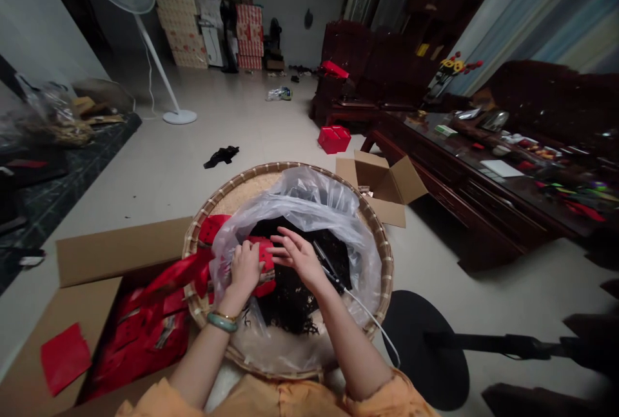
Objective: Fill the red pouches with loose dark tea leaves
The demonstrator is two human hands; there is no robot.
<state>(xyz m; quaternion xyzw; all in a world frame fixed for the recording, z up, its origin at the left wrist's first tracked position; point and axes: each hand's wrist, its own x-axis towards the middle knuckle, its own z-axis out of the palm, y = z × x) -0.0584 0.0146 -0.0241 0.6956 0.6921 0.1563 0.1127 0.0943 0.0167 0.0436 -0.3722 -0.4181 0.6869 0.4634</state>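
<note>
My left hand [245,269] grips a red packet [265,262] inside a clear plastic bag [309,198], which lines a round woven bamboo tray [290,175]. My right hand [297,256] is just beside the packet, fingers spread, its fingertips near or touching the packet's edge. A dark, stringy dried mass [290,294] fills the bag's middle. A black tool with a white cord [329,265] lies beside my right hand; its exact kind is unclear. A green bangle [221,321] circles my left wrist.
An open cardboard box [97,262] of red packets sits against the tray's left. A smaller open carton [382,185] stands beyond it. To the right are a wooden table [464,172] and a round black stand base [425,346]. A fan stands farther back.
</note>
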